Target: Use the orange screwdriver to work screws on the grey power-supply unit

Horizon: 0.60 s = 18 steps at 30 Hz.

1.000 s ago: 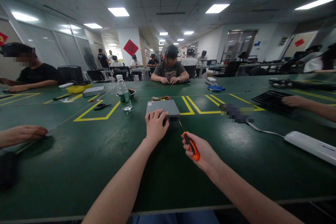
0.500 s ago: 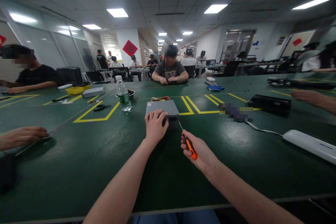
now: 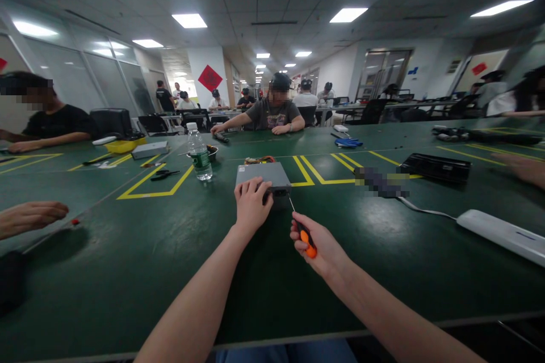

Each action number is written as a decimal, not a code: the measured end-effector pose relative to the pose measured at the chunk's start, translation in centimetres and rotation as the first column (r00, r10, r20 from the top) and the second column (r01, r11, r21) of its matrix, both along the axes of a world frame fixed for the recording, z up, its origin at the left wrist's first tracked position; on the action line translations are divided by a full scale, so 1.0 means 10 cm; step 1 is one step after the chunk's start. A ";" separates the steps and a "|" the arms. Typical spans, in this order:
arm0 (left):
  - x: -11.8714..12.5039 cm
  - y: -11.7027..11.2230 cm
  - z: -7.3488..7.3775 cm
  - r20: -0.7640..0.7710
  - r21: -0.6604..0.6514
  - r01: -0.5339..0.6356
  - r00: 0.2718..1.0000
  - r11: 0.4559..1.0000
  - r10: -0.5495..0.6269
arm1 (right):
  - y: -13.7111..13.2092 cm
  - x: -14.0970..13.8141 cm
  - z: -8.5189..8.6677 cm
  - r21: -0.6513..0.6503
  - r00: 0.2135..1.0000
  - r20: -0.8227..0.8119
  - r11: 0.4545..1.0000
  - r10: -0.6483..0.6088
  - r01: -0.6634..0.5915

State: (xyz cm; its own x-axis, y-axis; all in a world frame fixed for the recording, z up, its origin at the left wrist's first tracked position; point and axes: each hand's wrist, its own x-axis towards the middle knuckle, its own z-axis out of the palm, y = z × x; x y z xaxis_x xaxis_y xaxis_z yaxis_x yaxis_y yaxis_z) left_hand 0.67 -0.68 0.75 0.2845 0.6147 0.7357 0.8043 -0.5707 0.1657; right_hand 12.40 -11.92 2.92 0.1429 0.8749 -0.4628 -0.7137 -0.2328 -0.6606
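A grey metal computer power supply (image 3: 272, 171) lies on the green table in front of me, with coloured wires (image 3: 259, 160) at its far side. My left hand (image 3: 253, 201) grips its near left part, fingers over the top and thumb against the near face. In my right hand (image 3: 313, 235) is a screwdriver (image 3: 305, 238) with an orange and black handle, fingers wrapped round it. Its thin shaft points up and away, and the tip meets the near right corner of the power supply. The exact spot under the tip is too small to make out.
Left of the power supply stand a water bottle (image 3: 198, 153) and a bowl (image 3: 212, 152). A white power strip (image 3: 502, 235) with a cable lies to the right, near a black case (image 3: 436, 168). Other people's hands are at the left (image 3: 34, 218) and right (image 3: 523, 165) edges.
My right hand and the screwdriver handle have shifted slightly left and turned a little. My left hand and the power supply stay put. The person opposite has reached an arm sideways.
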 end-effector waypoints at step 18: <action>0.01 0.01 -0.02 0.003 -0.001 -0.007 1.000 1.000 0.007 | -0.01 0.01 0.13 0.066 0.987 -0.148 0.996 0.069 -0.060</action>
State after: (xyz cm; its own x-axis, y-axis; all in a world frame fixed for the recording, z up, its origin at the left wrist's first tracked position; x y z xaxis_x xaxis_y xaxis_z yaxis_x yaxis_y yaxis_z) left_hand 0.72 -0.58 0.54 0.2782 0.6169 0.7362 0.8076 -0.5652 0.1684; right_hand 12.47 -12.01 4.25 0.0181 0.9072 -0.4203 -0.7906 -0.2444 -0.5615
